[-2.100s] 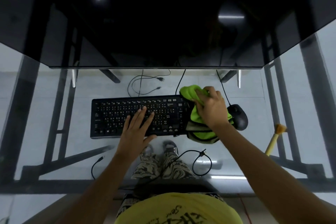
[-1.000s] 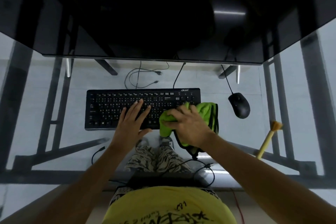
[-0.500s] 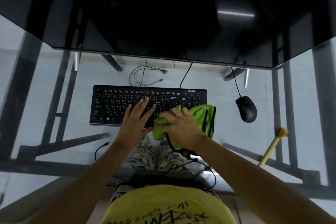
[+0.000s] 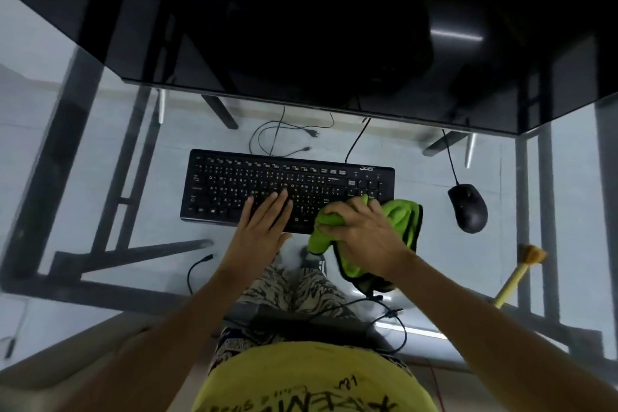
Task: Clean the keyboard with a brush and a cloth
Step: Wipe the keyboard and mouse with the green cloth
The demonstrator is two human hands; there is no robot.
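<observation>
A glass surface (image 4: 100,157) carries a black keyboard (image 4: 287,189) below a dark monitor (image 4: 301,27). The left hand (image 4: 264,227) lies flat on its keys, fingers straight. The right hand (image 4: 364,234) grips a green cloth (image 4: 399,217) at the keyboard's right end. Right of the keyboard sit a mouse (image 4: 468,207) and, farther, a brush (image 4: 518,274).

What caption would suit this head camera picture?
Right hand wipes the black keyboard with a green cloth while the left hand steadies it.
</observation>
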